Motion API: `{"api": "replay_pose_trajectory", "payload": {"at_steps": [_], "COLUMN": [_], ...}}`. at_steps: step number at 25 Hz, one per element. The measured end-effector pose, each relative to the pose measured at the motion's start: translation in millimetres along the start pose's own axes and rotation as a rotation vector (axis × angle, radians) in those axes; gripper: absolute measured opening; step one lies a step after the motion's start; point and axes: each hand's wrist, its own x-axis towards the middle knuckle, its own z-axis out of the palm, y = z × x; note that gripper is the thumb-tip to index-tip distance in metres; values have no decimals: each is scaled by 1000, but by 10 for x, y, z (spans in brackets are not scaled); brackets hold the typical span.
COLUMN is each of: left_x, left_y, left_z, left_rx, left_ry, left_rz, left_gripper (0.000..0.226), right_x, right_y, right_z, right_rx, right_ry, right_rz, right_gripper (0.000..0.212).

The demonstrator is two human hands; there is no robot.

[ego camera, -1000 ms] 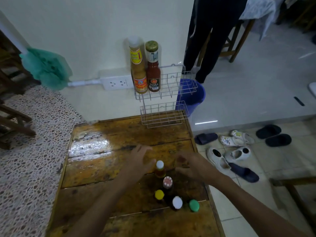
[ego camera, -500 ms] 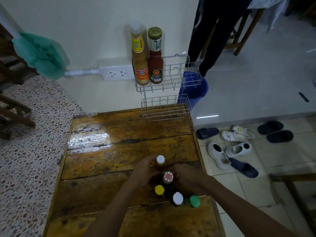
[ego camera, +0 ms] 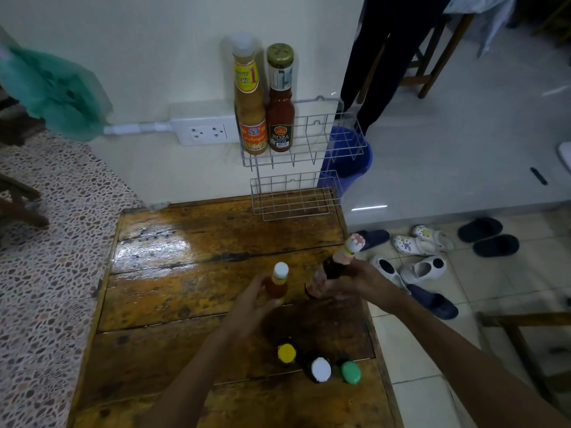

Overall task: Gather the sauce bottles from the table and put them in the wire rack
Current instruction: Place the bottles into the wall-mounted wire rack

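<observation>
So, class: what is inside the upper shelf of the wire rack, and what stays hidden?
Two tall bottles stand at the left end of the upper shelf: a yellow-labelled sauce bottle and a red sauce bottle. The rest holds nothing. Their bases show only through the wires.

Wire rack (ego camera: 304, 156) at the far edge of the surface (ego camera: 185, 273), toward its far right corner; two tall bottles (ego camera: 265, 103) side by side at the left end of its upper tier. Three capped bottles (ego camera: 318, 366) in a row near the right edge. Left hand (ego camera: 250, 304) and right hand (ego camera: 355, 281) each hold a bottle between that row and the rack.
</observation>
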Motion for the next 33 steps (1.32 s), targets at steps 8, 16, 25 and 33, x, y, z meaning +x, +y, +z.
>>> {"api": "replay_pose_trajectory", "payload": {"at_steps": [8, 16, 25, 33], "left_x": [225, 488, 797, 1177], "left_y": [414, 539, 516, 732], "left_z": [-401, -621, -516, -609], "left_rx": [-302, -580, -309, -309], "left_ry": [91, 97, 418, 634], "left_rz": [48, -46, 99, 251], "left_gripper": [53, 46, 59, 61], "right_x": [395, 759, 1153, 1593], "right_y": [-308, -557, -645, -610], "right_z": [26, 380, 135, 67], "right_rx": [277, 148, -282, -555], "right_ry": [90, 266, 415, 497], "right_rz": [32, -56, -298, -367], "right_gripper": [53, 47, 54, 65]}}
